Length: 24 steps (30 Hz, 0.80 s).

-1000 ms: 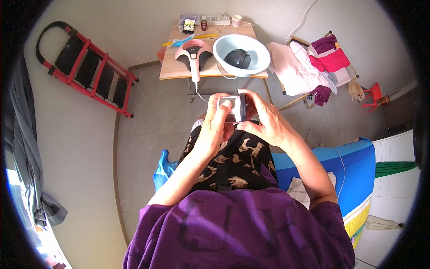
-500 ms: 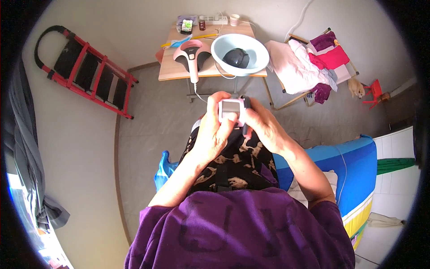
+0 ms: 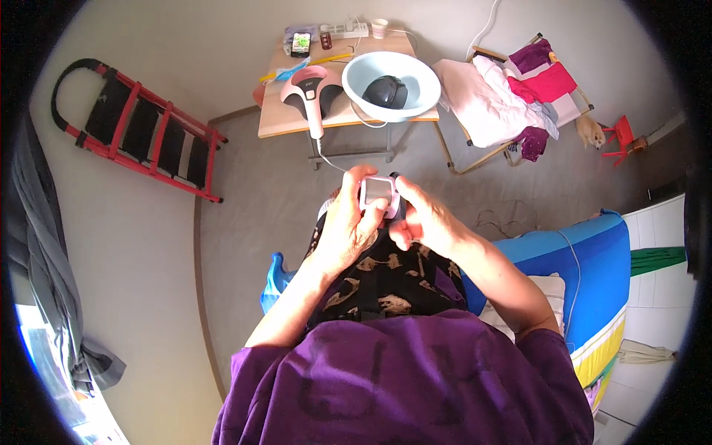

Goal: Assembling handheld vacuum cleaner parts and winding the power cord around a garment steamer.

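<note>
Over my lap, my left hand [image 3: 346,226] is closed on a small pink device [image 3: 378,190] with a square grey face. The left thumb presses the lower part of that face, and the fingers wrap the far left edge. Against the device's right side is my right hand [image 3: 436,226], its fingers bent near a dark band-like part, most of which is hidden behind the device and fingers. Past my hands stands a wooden-topped table [image 3: 271,129] bearing a pink and white handheld appliance [image 3: 313,100] with a cord, and a pale blue basin [image 3: 423,85] with a black rounded object [image 3: 386,91] inside.
A phone [image 3: 300,44], power strip [image 3: 345,30] and paper cup [image 3: 379,28] stand at the table's back. A folding rack [image 3: 475,157] with clothes is at far right. A red step ladder [image 3: 141,133] leans left. The blue bed [image 3: 593,256] lies close on my right.
My right hand has shifted its fingers on the device's right side; the dark part that hung there now shows less. The view has tilted slightly, and the device sits a little lower.
</note>
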### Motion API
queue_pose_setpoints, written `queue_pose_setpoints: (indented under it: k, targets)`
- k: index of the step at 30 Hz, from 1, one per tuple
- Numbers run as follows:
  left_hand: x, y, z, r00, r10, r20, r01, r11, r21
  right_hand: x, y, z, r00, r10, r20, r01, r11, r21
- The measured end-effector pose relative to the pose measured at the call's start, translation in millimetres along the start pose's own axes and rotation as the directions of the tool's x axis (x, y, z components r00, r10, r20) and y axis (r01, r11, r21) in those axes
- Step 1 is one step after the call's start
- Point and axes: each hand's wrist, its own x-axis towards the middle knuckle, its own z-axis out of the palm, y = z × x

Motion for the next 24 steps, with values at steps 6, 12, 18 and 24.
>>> queue_pose_setpoints:
  k: [6,12,18,24]
  targets:
    - [6,-37,5,0.999,-0.044,0.0,0.043,0.996,-0.081,21,19,-15,0.996,-0.031,-0.086,0.033,0.999,0.022]
    - [28,-34,-5,0.989,-0.142,0.028,0.144,0.942,-0.302,35,15,-39,0.959,-0.192,-0.208,0.174,0.98,-0.101]
    - [71,-73,-25,0.931,-0.256,-0.261,0.19,0.949,-0.252,61,13,-77,0.897,-0.253,-0.363,0.248,0.967,-0.06]
    - [153,-97,-20,0.954,-0.145,-0.262,0.185,0.974,0.134,91,-4,-125,0.802,-0.327,-0.5,0.395,0.918,0.033]
